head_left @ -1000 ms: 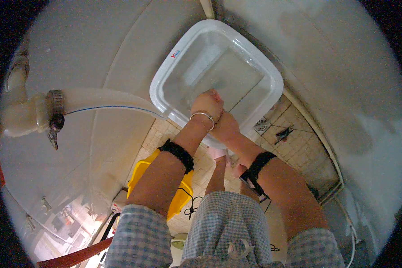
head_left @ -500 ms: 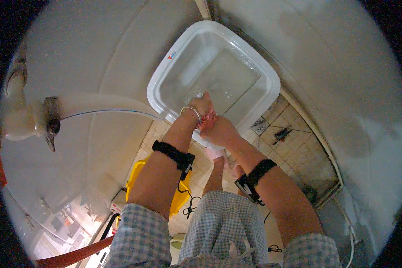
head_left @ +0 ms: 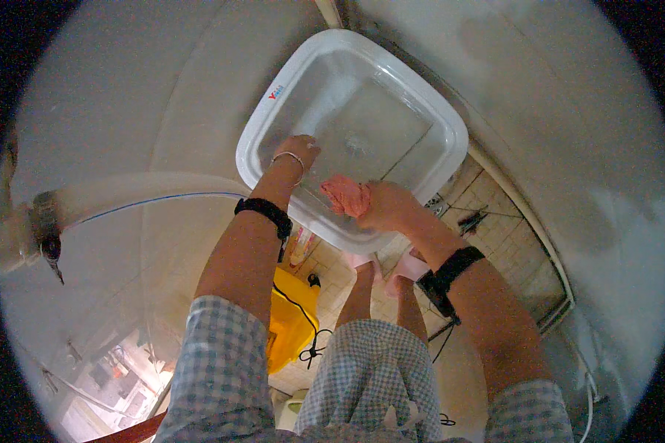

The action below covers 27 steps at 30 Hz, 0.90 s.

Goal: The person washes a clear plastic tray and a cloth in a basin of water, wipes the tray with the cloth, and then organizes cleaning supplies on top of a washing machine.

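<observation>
A crumpled, wet-looking pink cloth (head_left: 345,196) hangs over the near rim side of a large white-rimmed washbasin (head_left: 451,159). My right hand (head_left: 388,207) is closed around the cloth's right end. Over the left part of the basin is my left hand (head_left: 299,151), apart from the cloth. Its fingers are loosely bent and nothing shows in them, though the fingertips are partly hidden. Shallow water (head_left: 355,140) with a small ripple lies in the basin.
A pale hose with a blue stripe (head_left: 148,199) runs from a tap fitting (head_left: 46,214) on the left toward the basin. Below are a yellow plastic container (head_left: 292,317), my pink slippers (head_left: 406,269), a floor drain (head_left: 434,205) and a dark object (head_left: 471,221).
My hands were together on the pink cloth. The left hand has let go and moved left and farther over the basin; the right hand has moved right, keeping the cloth.
</observation>
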{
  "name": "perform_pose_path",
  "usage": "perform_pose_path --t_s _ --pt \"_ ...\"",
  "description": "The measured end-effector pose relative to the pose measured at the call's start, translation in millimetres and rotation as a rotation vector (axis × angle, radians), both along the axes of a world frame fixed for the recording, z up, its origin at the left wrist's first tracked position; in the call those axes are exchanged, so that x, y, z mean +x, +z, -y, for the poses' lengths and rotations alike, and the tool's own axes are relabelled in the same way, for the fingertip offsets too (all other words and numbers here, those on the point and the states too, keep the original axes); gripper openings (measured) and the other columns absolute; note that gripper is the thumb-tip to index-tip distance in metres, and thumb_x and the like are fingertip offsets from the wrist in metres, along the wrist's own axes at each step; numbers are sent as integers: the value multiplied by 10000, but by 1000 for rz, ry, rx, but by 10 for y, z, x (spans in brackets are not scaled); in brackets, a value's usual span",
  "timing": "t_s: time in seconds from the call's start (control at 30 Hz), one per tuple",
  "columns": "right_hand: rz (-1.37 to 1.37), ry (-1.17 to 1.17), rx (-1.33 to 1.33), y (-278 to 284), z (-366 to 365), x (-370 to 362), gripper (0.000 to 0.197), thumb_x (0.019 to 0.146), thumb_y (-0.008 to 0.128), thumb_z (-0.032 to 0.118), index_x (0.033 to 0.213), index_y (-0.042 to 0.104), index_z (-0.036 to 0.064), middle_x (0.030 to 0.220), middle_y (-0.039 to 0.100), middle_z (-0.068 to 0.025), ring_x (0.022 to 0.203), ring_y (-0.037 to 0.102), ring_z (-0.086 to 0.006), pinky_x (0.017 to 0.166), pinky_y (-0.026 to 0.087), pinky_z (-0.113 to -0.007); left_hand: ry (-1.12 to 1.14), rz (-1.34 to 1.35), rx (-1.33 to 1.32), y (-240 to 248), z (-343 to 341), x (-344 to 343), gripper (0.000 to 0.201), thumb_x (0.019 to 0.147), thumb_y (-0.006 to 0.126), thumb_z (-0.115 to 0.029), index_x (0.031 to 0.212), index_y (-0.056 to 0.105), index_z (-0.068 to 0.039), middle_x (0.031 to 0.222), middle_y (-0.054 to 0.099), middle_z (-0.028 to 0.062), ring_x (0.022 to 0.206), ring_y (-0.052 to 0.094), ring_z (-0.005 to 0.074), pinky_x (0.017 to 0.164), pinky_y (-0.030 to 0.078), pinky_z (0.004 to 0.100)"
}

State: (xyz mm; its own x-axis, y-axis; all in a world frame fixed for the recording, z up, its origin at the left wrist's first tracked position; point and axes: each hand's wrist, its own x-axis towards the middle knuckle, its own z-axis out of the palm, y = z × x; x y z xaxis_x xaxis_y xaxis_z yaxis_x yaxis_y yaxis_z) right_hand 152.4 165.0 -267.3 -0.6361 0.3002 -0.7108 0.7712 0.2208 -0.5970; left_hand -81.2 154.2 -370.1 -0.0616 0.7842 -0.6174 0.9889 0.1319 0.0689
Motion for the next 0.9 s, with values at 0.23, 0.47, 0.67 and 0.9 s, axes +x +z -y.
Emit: perform_pose_path --t_s 0.23,0.47,0.67,0.9 --pt "-57 82 322 39 51 100 358 578 628 261 861 577 47 833 619 -122 770 596 -300 666 484 -384 8 80 -5 490 -52 230 218 820 424 -131 942 590 -62 976 586 160 900 565 329 790 457 402" --pt "-166 31 15 798 -239 318 395 560 658 287 860 570 46 824 604 -164 782 575 -331 674 469 -387 -207 -75 -193 1214 -141 233 180 731 502 -84 840 625 -10 884 600 200 834 592 320 754 473 381" --pt "-152 26 5 776 -33 400 420 550 662 255 896 562 39 816 602 -168 764 574 -324 673 469 -366 -405 -64 -199 1347 84 156 156 694 510 -80 707 651 -14 810 617 182 789 603 310 728 476 362" --pt "-475 -585 -149 1059 -6 671 351 597 650 81 931 553 31 823 606 -59 731 561 -156 645 456 -274 -615 211 -507 1622 -21 193 171 737 531 -149 764 651 -31 744 635 146 735 619 250 604 493 304"
